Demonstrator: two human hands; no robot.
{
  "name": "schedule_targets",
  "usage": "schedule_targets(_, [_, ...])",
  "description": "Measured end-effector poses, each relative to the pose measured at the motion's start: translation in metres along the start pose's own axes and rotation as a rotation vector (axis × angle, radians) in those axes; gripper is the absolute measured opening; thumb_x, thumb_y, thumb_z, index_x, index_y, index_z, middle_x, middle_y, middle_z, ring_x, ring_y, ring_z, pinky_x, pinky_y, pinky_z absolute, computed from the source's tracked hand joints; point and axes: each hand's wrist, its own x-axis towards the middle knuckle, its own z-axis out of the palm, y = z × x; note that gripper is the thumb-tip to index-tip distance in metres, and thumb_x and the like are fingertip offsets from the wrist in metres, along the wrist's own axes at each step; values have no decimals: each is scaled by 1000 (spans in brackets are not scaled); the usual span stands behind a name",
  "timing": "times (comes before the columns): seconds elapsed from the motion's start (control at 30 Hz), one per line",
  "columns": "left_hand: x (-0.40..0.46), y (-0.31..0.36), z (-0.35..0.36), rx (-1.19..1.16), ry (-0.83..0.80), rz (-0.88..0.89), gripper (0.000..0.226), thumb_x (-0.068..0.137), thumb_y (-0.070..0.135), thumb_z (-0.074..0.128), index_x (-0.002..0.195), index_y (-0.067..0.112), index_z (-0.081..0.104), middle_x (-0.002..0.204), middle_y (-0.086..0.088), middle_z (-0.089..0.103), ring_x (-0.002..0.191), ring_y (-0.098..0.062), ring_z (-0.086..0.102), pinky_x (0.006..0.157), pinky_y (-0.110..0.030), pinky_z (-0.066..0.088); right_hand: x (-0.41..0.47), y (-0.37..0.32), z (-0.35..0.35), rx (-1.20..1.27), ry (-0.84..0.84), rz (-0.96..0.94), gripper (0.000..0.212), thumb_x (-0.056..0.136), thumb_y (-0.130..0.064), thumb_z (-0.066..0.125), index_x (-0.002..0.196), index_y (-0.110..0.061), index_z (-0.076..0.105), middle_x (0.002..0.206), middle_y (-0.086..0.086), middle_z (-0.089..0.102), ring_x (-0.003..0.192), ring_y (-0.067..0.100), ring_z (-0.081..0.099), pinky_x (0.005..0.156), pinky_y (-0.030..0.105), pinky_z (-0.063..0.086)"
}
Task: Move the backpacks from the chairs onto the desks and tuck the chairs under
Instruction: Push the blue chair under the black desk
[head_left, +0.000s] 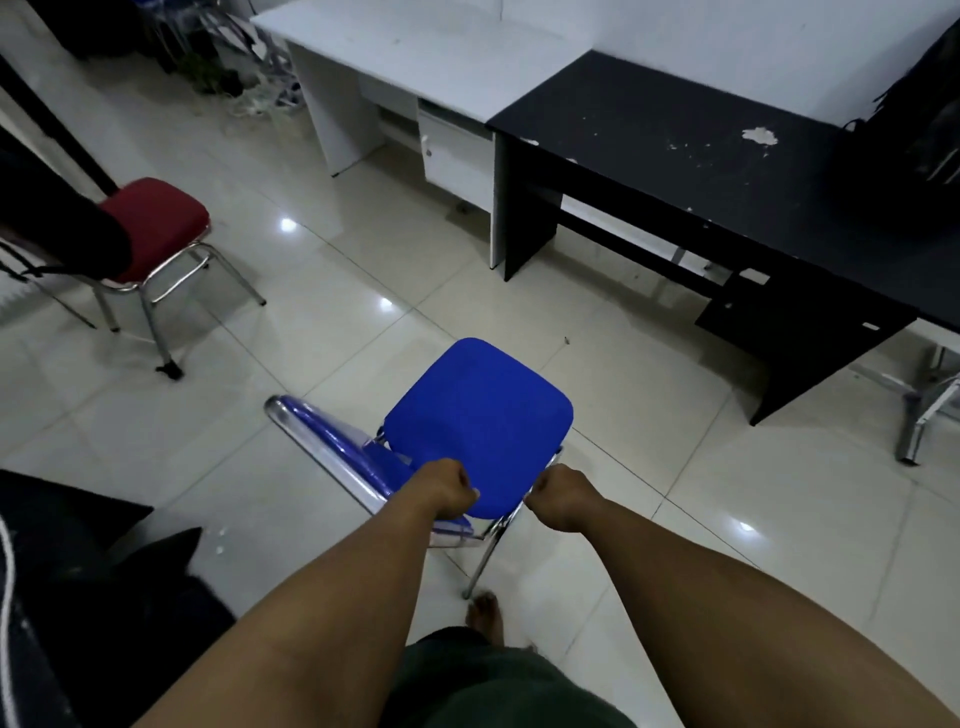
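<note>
head view: blue chair (478, 415) stands on the tiled floor (311, 322), short of the black desk (675, 156), its seat front pointing toward the desk. left hand (441, 488) and right hand (563, 501), both arms outstretched, grip the seat's near edge, 1 at each side.

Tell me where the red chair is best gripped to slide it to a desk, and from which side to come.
Probably the front rim of the red chair seat, or the chrome frame just under it, coming from its open right side. A dark backpack covers the left part of the seat, and the right edge and legs stand free. Both hands currently grip the blue chair.
</note>
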Motion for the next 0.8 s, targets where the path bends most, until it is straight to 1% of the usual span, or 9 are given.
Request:
schedule_targets(0.1, [-15,-5,5,-103,115,51,15,91,26,60,102,17,65,108,-2,66,91,-16,59,76,-25,46,-9,-6,12,-22,-14,23,15,95,-28,55,93,-13,57,97,8,64,87,21,60,71,29,47])
schedule_targets(0.17, [-24,-11,3,-127,167,78,11,90,24,60,98,20,66,104,0,68,87,-14,61,72,-25,46,-15,-13,25,-22,-28,36,19,94,-27,55,99,-10,60,105,11,66,94,24,63,76,31,50])
schedule_targets(0.3, [-31,-31,-17,-107,230,138,9,91,19,59,96,18,66,97,-3,68,87,-20,65,76,-30,55,-20,-35,45,3,-31,48,30,93,-28,56,115,-7,60,114,13,64,92,22,58,76,30,48])
schedule_targets(0.37, [-31,-43,-33,-7,260,194,12,91,21,57,99,19,67,97,-3,69,88,-22,65,80,-34,56,-16,-51,52,37,-13,63,29,93,-28,57,113,-7,59,115,13,63,91,22,55,73,28,44])
schedule_targets(0.43, [-28,-58,-51,84,280,230,15,91,23,56,101,21,66,99,-2,70,91,-23,65,81,-34,54,-10,-68,56,85,17,70,21,93,-27,57,103,-8,59,112,14,64,93,24,57,72,27,43])
schedule_targets(0.53, [-18,-90,-85,254,215,264,17,90,26,58,105,22,66,104,-2,68,98,-23,63,86,-34,49,1,-99,65,174,84,100,17,93,-24,57,99,-9,59,106,13,63,92,25,57,72,27,44])
schedule_targets(0.63, [-11,-119,-111,320,166,311,21,87,36,60,104,24,67,104,2,69,99,-21,63,91,-35,48,6,-130,78,179,122,136,15,91,-22,58,99,-9,61,104,11,63,90,25,58,75,30,48])
schedule_targets(0.73, [-5,-137,-124,407,211,391,38,85,57,57,103,25,68,106,2,62,99,-19,58,95,-36,44,6,-150,86,100,147,208,11,89,-18,56,98,-12,55,111,9,61,88,23,54,72,28,46])
schedule_targets(0.8, [-4,-149,-129,429,208,448,47,84,68,51,101,27,68,104,3,60,98,-18,56,96,-36,40,5,-156,89,130,187,267,11,90,-19,57,98,-12,55,111,9,61,89,23,55,72,28,45])
